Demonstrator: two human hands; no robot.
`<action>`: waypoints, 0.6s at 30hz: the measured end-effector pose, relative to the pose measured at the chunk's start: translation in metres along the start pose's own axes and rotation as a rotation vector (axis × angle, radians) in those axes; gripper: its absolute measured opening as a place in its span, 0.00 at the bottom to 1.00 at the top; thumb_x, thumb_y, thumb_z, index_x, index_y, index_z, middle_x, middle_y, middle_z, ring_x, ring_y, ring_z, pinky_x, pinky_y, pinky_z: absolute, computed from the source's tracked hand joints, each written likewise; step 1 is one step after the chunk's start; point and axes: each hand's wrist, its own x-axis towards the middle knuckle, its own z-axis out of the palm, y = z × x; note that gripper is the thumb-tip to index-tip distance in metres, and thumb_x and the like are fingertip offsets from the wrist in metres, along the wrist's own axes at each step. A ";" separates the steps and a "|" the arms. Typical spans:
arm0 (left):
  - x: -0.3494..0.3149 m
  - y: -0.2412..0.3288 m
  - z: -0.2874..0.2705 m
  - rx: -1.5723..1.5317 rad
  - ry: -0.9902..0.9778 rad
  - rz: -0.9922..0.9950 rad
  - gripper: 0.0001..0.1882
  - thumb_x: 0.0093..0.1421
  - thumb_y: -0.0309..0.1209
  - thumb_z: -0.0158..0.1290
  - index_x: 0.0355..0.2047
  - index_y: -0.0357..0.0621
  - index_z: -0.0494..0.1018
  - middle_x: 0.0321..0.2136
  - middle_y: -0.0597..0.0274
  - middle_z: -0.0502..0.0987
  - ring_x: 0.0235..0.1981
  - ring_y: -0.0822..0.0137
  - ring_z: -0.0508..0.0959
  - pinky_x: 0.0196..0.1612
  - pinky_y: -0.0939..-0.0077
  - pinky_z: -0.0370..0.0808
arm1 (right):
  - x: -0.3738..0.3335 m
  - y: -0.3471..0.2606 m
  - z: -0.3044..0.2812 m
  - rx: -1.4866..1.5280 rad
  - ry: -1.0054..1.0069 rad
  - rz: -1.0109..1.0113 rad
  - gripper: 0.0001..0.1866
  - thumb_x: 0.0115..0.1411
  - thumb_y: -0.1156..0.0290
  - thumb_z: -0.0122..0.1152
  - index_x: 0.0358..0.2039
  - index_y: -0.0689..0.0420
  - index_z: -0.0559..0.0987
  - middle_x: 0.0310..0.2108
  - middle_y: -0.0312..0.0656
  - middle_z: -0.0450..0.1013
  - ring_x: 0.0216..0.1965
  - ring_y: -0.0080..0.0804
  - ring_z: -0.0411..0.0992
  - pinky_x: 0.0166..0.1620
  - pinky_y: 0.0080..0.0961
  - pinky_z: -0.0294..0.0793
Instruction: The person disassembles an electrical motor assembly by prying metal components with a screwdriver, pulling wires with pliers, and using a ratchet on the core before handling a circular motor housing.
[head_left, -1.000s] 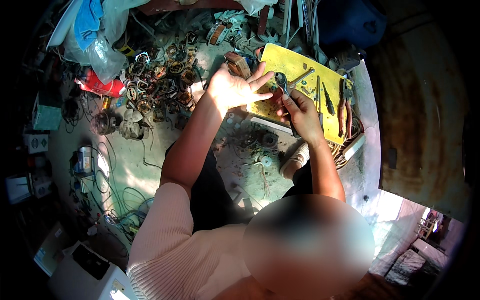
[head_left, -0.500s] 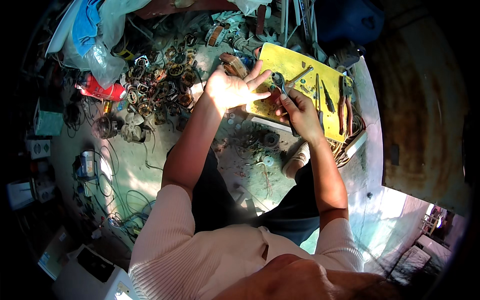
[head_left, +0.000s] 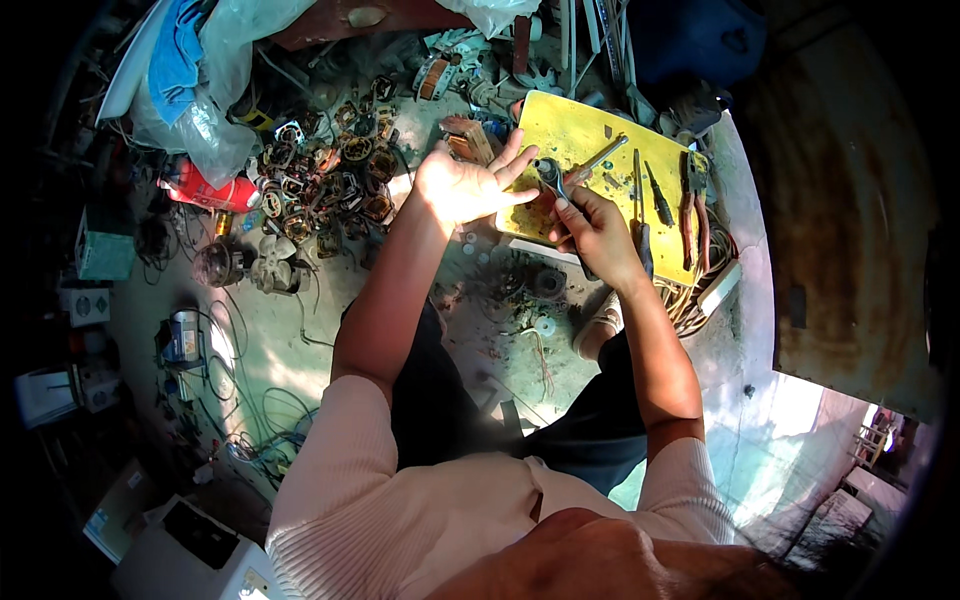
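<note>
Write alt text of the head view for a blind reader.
A person's right hand holds a ratchet wrench over a yellow board bearing pliers and a screwdriver; the left hand is open, palm up, near its left edge. A heap of metal parts lies on the floor at left.

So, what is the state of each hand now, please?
Left hand: open, palm showing, nothing in it.
Right hand: closed around a ratchet wrench.

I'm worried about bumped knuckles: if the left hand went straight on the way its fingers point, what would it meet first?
The left hand would probably meet the head of the ratchet wrench held in the right hand; depth is unclear, so it might pass above or below.
</note>
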 end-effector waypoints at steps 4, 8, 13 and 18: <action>0.004 0.006 -0.009 0.012 -0.008 -0.011 0.25 0.65 0.62 0.26 0.31 0.72 0.72 0.56 0.57 0.69 0.63 0.49 0.64 0.66 0.37 0.31 | 0.000 0.001 0.003 -0.010 -0.020 -0.019 0.13 0.68 0.65 0.50 0.42 0.64 0.73 0.29 0.35 0.72 0.28 0.20 0.72 0.29 0.18 0.74; 0.006 0.009 -0.010 -0.018 0.054 -0.026 0.31 0.64 0.65 0.26 0.51 0.59 0.64 0.55 0.56 0.69 0.62 0.50 0.64 0.66 0.36 0.32 | 0.000 0.003 0.002 0.026 0.007 -0.019 0.12 0.68 0.65 0.50 0.41 0.63 0.74 0.28 0.35 0.72 0.27 0.20 0.72 0.29 0.17 0.72; 0.008 0.018 -0.025 0.270 -0.082 0.017 0.41 0.64 0.64 0.27 0.65 0.45 0.43 0.56 0.53 0.68 0.62 0.50 0.64 0.66 0.35 0.38 | 0.000 -0.002 -0.001 -0.005 0.053 -0.075 0.12 0.68 0.67 0.50 0.41 0.62 0.75 0.27 0.34 0.72 0.27 0.19 0.71 0.30 0.17 0.71; 0.010 0.002 -0.002 0.310 0.176 0.130 0.35 0.66 0.57 0.37 0.64 0.48 0.48 0.53 0.51 0.68 0.59 0.49 0.68 0.67 0.42 0.46 | 0.000 -0.008 -0.006 -0.016 0.153 -0.141 0.10 0.68 0.69 0.50 0.39 0.62 0.76 0.27 0.32 0.73 0.27 0.16 0.69 0.32 0.16 0.70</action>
